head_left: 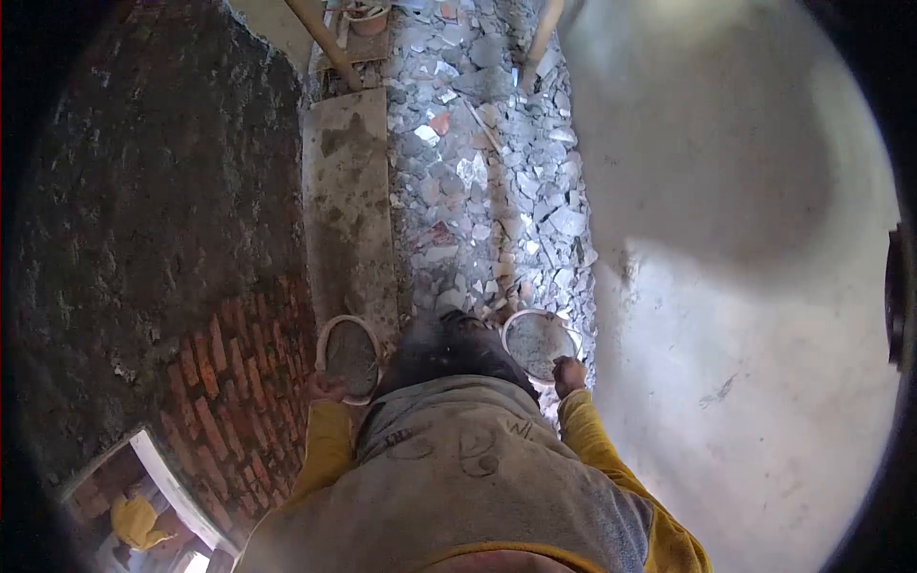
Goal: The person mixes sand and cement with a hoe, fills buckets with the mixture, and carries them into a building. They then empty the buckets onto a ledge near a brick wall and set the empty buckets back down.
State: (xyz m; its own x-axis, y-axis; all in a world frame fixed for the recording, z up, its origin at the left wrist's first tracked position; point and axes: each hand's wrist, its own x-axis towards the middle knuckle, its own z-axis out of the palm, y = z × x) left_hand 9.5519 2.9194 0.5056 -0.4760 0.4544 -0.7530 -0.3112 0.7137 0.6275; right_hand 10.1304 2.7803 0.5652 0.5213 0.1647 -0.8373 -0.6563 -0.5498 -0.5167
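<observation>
Two buckets are at lower centre of the head view, one on each side of the wearer's legs. The left bucket (322,346) and the right bucket (506,336) each contain a grey mix (351,359), with the round rims facing upward.

The left hand (329,387) is at the near outer side of the left bucket, fingers curled on its edge. The right hand (569,373) is closed in a fist at the near outer side of the right bucket. Whether each hand grips the rim or a handle cannot be determined at this size.

Dark trousers (449,349) occupy the space between the buckets, below a grey shirt (458,458) with yellow sleeves (597,439). Forward of the legs, broken rubble (511,191) covers the floor. A stained board (346,201) lies along its left edge. Two poles (325,43) stand at the far end, and a pail (369,23) is beside the left one.

A wall of exposed brick (224,382) and dark coating (172,191) borders the left; a smooth pale wall (735,372) borders the right.
</observation>
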